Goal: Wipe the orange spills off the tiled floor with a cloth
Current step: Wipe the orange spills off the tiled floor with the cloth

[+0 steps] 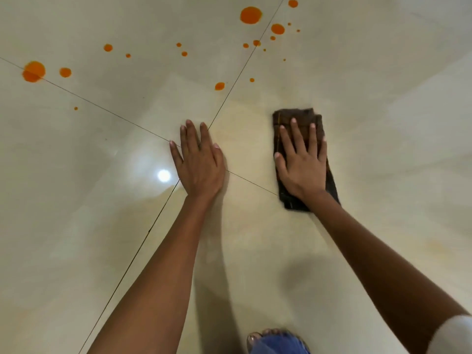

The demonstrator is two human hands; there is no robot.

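A folded dark brown cloth (297,118) lies flat on the cream tiled floor (383,149). My right hand (302,159) presses down on it with the fingers spread. My left hand (199,162) rests flat on the bare floor beside it, palm down, right at the crossing of the tile joints. Orange spills dot the far tiles: a large round drop (250,15) at the top, a double blot (33,71) at the far left, and several small drops between them, the nearest one (219,86) well beyond my fingertips.
Faint yellowish smears show on the tile between and below my hands. A lamp's reflection (163,175) glares on the floor left of my left wrist. My toes and blue fabric (275,342) sit at the bottom edge.
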